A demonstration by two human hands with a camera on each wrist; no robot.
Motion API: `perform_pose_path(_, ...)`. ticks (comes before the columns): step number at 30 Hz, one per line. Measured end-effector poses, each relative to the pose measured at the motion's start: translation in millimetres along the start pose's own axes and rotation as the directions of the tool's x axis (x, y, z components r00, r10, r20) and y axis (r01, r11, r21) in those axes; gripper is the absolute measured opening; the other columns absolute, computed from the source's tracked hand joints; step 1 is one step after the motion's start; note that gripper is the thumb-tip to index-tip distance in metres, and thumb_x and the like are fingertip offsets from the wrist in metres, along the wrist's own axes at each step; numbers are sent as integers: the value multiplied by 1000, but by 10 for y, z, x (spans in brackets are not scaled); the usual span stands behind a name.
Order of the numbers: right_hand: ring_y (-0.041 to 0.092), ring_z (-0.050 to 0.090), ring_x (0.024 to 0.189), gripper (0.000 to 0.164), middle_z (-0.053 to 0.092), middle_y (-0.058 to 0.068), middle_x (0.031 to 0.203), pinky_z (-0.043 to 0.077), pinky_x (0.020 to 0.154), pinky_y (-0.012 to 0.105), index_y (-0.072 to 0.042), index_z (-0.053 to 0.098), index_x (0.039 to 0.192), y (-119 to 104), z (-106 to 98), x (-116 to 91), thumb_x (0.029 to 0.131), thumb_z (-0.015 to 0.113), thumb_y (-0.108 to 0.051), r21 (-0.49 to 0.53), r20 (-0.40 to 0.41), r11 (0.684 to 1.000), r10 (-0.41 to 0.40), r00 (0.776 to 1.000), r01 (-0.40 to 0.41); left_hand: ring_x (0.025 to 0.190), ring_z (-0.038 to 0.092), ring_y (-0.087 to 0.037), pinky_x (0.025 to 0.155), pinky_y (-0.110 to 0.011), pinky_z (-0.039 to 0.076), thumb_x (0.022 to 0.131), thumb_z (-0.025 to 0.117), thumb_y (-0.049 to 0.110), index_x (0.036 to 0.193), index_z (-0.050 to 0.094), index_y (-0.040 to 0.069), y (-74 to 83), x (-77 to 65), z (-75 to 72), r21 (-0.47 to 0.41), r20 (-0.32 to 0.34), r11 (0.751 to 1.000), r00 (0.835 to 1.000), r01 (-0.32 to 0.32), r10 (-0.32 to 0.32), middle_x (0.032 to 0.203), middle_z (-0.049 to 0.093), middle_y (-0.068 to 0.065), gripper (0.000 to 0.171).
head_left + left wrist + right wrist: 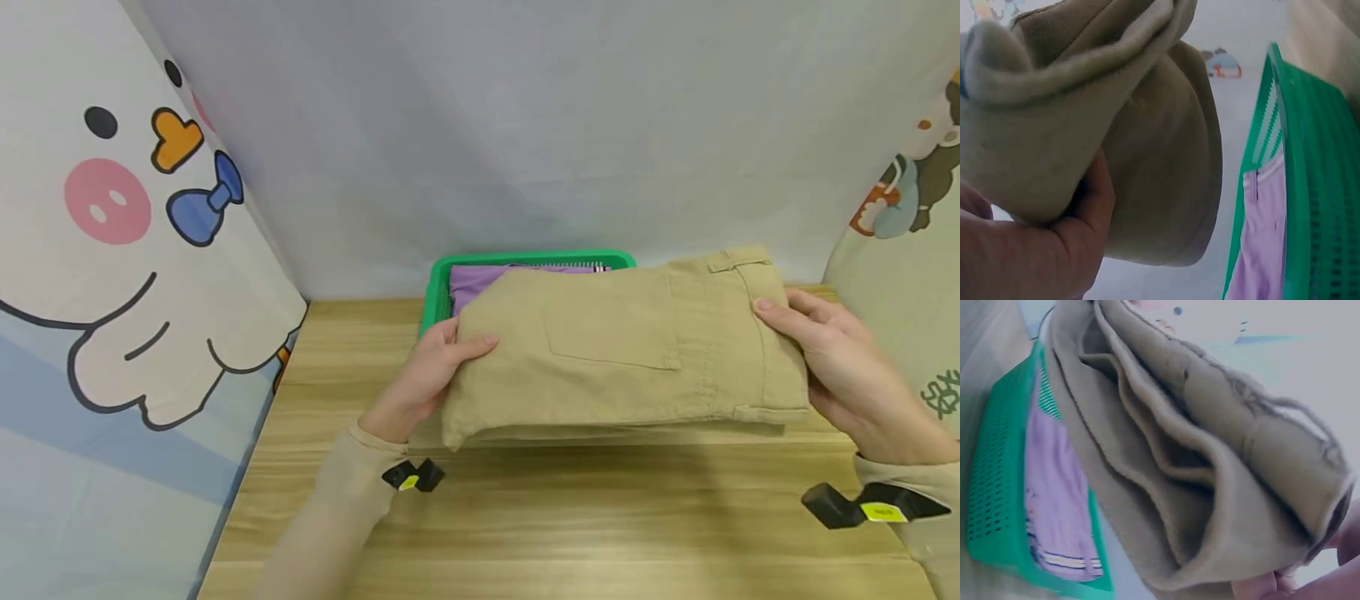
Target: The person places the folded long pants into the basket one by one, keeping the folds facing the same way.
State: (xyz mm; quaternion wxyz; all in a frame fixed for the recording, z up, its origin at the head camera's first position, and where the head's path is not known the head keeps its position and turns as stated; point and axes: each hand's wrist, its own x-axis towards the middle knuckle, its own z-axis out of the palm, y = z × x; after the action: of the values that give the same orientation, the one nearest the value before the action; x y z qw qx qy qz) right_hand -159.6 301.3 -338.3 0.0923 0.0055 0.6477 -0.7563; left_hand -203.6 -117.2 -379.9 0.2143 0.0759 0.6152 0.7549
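Folded khaki trousers (600, 350) hang between my two hands, above the table and partly in front of a green basket (525, 257). My left hand (431, 367) grips their left end, thumb on top and fingers underneath. At the waistband end, my right hand (840, 358) pinches the cloth with the thumb above. A back pocket faces up in the head view; the right wrist view shows several folded layers of the trousers (1166, 462). Inside the basket lies a purple garment (1263, 219) with striped trim; in the head view the trousers cover most of it.
The wood-grain table (570, 517) stretches toward me below the trousers. Behind the basket rises a pale cloth backdrop (525, 133). A curtain with a cartoon figure (112, 275) hangs on the left, and another printed cloth (900, 275) on the right.
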Motion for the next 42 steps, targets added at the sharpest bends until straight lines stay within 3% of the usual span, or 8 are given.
perform_pose_path(9, 6, 74, 88, 72, 74, -11, 104, 63, 73, 23, -2, 24, 164, 101, 236, 571, 109, 62, -28, -88, -80, 996, 16, 997, -23, 110, 67, -14, 100, -30, 56, 110, 56, 10, 164, 34, 6, 56, 295, -263, 102, -84, 995, 996, -19, 27, 143, 57, -12, 59)
perform_pose_path(14, 2, 71, 88, 78, 72, -15, 102, 61, 74, 21, 2, 21, 167, 197, 342, 863, 109, 61, -31, -146, -110, 989, 22, 994, -38, 130, 57, -28, 119, -45, 45, 110, 57, 11, 164, 34, 6, 28, 457, -373, 116, -166, 993, 986, -10, 29, 156, 49, -18, 59)
perform_pose_path(22, -3, 68, 88, 74, 64, -16, 104, 60, 77, 17, 3, 19, 168, 446, 440, 1176, 113, 51, -34, -264, -147, 961, 45, 988, -83, 133, 55, -31, 123, -48, 42, 110, 56, 11, 162, 37, 4, -198, 672, -522, 118, -252, 991, 964, -60, 89, 154, 51, -19, 56)
perform_pose_path(25, -4, 66, 89, 73, 62, -8, 116, 60, 78, 17, 3, 18, 168, 543, 473, 1258, 114, 47, -35, -317, -158, 941, 67, 985, -115, 134, 56, -33, 122, -49, 42, 110, 57, 13, 160, 40, 3, -301, 699, -566, 157, -286, 985, 951, -72, 115, 152, 53, -20, 54)
perform_pose_path(29, -1, 63, 93, 72, 55, 19, 147, 58, 78, 14, 3, 17, 168, 652, 510, 1337, 114, 44, -36, -384, -182, 911, 86, 979, -152, 135, 56, -36, 121, -52, 43, 110, 59, 14, 157, 44, 0, -389, 697, -603, 233, -312, 969, 938, -80, 153, 150, 55, -22, 51)
perform_pose_path(33, 15, 64, 110, 71, 45, 30, 160, 56, 78, 14, 6, 20, 167, 722, 531, 1370, 114, 42, -36, -460, -212, 869, 89, 973, -180, 138, 54, -38, 123, -54, 42, 109, 61, 16, 158, 42, -1, -397, 651, -605, 332, -308, 941, 937, -56, 164, 153, 53, -23, 56)
perform_pose_path(37, 38, 61, 129, 69, 47, 33, 158, 60, 95, 35, 6, 24, 165, 745, 551, 1363, 115, 42, -37, -551, -226, 813, 69, 972, -186, 142, 52, -40, 122, -56, 42, 109, 60, 21, 162, 33, -2, -360, 574, -582, 441, -299, 897, 947, 26, 119, 157, 49, -25, 64)
perform_pose_path(42, 49, 60, 130, 69, 48, 38, 154, 54, 105, 61, 7, 24, 164, 789, 599, 1352, 114, 42, -37, -715, -195, 688, -20, 981, -128, 140, 53, -46, 118, -58, 45, 107, 61, 27, 165, 20, -2, -331, 503, -534, 609, -327, 785, 938, 115, 116, 154, 48, -33, 77)
